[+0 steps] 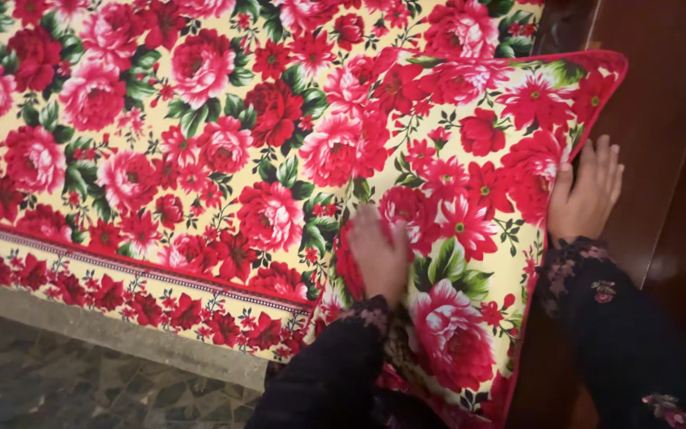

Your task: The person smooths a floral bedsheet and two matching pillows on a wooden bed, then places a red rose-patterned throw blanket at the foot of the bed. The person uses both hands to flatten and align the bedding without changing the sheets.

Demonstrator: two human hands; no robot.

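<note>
- I'm seeing the floral pillow (470, 199) lying on the bed, over the matching bedsheet (160, 159).
- Left hand (379, 253) is pressing flat on it, grip wide.
- Right hand (587, 191) is lying spread against its right edge, holding nothing.

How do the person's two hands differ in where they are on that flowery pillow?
The left hand lies flat on top of the pillow, near its inner edge, while the right hand presses against the pillow's outer side edge, partly over the dark wooden surface. The left hand looks blurred; the right hand is sharp, fingers spread. Both are open, palm down, with dark embroidered sleeves.
</note>
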